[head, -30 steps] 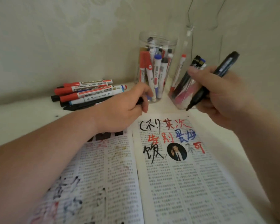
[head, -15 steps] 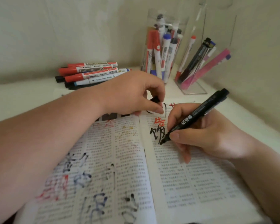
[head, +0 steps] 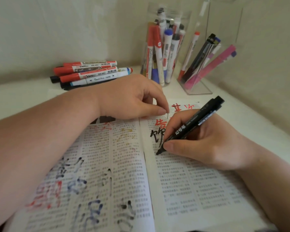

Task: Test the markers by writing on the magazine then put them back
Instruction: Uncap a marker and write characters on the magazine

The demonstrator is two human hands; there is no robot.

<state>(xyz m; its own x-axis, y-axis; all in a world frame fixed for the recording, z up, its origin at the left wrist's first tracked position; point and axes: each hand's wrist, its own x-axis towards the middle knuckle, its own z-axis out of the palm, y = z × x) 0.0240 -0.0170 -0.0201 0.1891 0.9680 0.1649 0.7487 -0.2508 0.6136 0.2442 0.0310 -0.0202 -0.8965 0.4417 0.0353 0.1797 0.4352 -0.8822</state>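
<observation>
Head view: right hand (head: 208,144), gripping black marker (head: 191,126), has drawn its tip down the magazine (head: 182,190); left hand (head: 129,96) curled, contents hidden.

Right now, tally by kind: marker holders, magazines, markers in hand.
Clear plastic marker holders: 2 (round jar, slanted stand)
Open printed magazine: 1
Black marker gripped by the right hand: 1
Total: 4
</observation>
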